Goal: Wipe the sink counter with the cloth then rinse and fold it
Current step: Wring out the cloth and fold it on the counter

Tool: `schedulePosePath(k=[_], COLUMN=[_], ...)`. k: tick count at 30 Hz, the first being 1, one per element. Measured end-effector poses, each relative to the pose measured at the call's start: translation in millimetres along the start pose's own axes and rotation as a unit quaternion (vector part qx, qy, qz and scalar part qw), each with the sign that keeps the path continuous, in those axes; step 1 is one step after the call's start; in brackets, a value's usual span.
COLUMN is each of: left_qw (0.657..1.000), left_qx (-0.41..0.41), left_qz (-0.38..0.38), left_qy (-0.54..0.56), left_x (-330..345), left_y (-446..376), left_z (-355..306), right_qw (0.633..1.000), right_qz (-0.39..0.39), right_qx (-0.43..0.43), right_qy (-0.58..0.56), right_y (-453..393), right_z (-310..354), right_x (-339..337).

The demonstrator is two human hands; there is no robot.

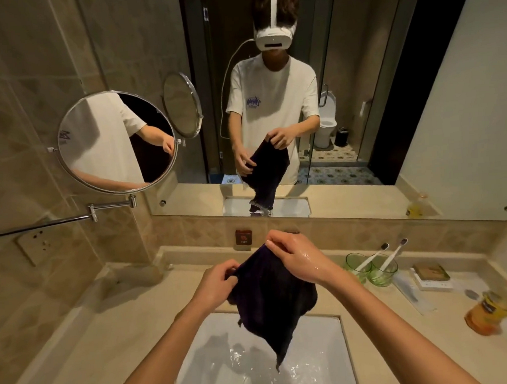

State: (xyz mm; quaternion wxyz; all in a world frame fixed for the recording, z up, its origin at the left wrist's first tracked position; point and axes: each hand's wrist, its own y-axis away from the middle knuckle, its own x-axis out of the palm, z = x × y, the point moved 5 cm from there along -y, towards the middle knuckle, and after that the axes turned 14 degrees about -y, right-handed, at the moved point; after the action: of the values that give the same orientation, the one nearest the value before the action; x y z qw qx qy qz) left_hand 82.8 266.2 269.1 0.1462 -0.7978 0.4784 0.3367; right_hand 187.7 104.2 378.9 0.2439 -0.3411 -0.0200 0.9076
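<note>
On your counter's right side, two green glass cups (pixel 371 269) stand touching, each holding a toothbrush (pixel 394 254). A soap box (pixel 432 276) lies beside them, an orange bottle (pixel 485 315) nearer the right edge. A round mirror (pixel 115 142) hangs on your left wall.

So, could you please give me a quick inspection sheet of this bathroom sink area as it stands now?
Surface: beige stone counter around a white sink; water lies in the sink.
Job's things: dark cloth held up over the sink, its lower corner hanging toward the water.
Clutter: two green cups with toothbrushes, a small box and an orange bottle, all on the counter's right side.
Grippers: left hand and right hand each pinch the cloth's top edge; the right hand looks wet.
Cables: nothing seen on the counter.
Surroundings: wall mirror, round swing-arm mirror, tiled walls.
</note>
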Motion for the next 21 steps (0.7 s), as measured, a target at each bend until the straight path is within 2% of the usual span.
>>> schedulePosePath(k=[6, 11, 15, 18, 21], left_qw=[0.999, 0.993, 0.989, 0.987, 0.983], left_qx=[0.008, 0.01, 0.011, 0.024, 0.046], left_qz=[-0.01, -0.044, -0.033, -0.041, -0.067], left_qy=[0.043, 0.11, 0.141, 0.156, 0.167], left_x=[-29.5, -60.2, -81.3, -96.9, -110.9], left_y=[4.9, 5.7, 4.5, -0.2, -4.2], left_z=[19.8, 18.1, -0.8, -17.2, -37.6], right_qw=[1.0, 0.999, 0.999, 0.997, 0.986], right_qz=[-0.001, -0.035, -0.008, 0.005, 0.03], right_qx=[0.009, 0.037, 0.044, 0.066, 0.092], right_qy=[0.012, -0.002, 0.012, -0.038, -0.137], right_y=[1.6, 13.5, 25.0, 35.5, 47.1], right_z=[-0.1, -12.9, -27.7, -40.7, -55.7], right_x=[-23.3, -49.4, -56.6, -59.0, -59.9])
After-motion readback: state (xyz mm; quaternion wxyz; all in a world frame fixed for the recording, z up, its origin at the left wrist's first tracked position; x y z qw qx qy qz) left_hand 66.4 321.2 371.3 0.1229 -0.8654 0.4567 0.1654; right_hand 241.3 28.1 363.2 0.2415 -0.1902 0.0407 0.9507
